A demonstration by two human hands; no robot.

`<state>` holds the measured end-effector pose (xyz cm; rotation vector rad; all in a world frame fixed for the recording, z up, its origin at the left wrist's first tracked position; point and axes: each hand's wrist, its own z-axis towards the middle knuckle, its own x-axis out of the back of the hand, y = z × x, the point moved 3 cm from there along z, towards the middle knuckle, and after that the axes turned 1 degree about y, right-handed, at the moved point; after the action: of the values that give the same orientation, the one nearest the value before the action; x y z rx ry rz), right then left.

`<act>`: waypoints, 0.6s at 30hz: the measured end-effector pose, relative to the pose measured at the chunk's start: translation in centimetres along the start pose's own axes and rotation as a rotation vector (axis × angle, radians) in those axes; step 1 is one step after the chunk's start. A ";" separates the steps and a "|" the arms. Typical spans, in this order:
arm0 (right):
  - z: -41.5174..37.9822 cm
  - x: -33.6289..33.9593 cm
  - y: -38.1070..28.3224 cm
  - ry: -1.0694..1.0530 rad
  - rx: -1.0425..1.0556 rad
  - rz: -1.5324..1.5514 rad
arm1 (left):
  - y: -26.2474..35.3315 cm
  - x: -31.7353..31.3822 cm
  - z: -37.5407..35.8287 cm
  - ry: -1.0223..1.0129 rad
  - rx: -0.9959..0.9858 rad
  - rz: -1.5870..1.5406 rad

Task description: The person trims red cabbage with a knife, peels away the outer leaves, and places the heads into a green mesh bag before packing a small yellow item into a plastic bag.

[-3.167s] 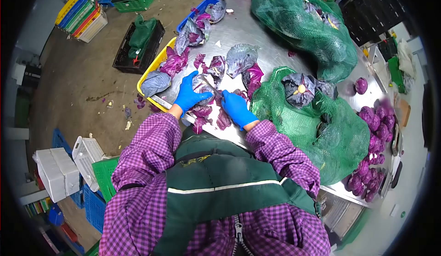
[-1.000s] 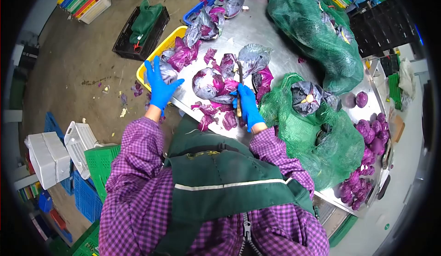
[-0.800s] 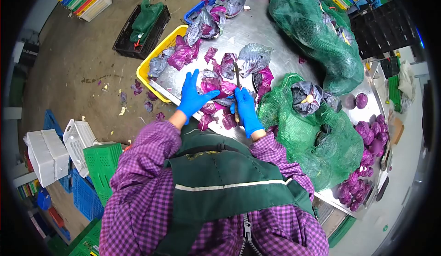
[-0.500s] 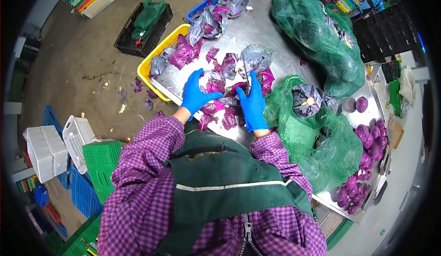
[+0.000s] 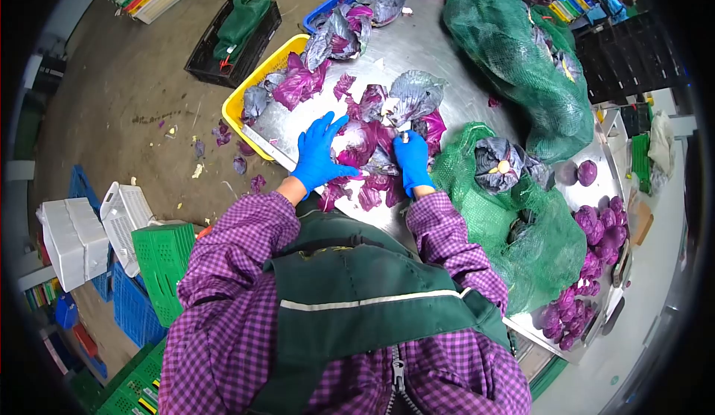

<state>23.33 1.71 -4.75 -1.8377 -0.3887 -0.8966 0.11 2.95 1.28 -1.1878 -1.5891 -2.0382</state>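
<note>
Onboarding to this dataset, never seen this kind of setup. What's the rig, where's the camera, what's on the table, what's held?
No robot here: the hands are a person's, in blue gloves. There is one camera, worn on the head, looking forward and down, hence the wearer's own sleeves and apron in view.

On the metal table lie loose purple leaves, green mesh sacks and, on the picture's right, purple cabbage heads. A yellow basket sits at the table's left edge.

The left hand, fingers spread, rests against a cabbage. The right hand grips a tool, probably a knife, mostly hidden by the glove.
</note>
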 end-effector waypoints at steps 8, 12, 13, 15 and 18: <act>-2.8 0.6 -6.4 -0.280 0.274 0.381 | 3.2 1.4 0.4 0.043 -0.077 0.301; -2.9 0.7 -6.2 -0.318 0.227 0.485 | 1.8 1.6 -0.3 0.280 -0.088 -0.064; -3.0 0.8 -6.1 -0.309 0.263 0.463 | 0.9 0.9 -0.5 0.191 0.073 -0.243; -3.3 0.8 -6.1 -0.292 0.260 0.480 | 0.0 0.0 -0.4 -0.003 0.332 -0.418; -3.7 0.6 -6.4 -0.268 0.271 0.511 | 0.7 -1.5 -0.8 -0.006 0.308 -0.796</act>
<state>18.29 1.13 0.59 -1.6911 -0.1763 -0.2366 1.13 1.62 0.57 -0.4723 -2.5440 -2.0475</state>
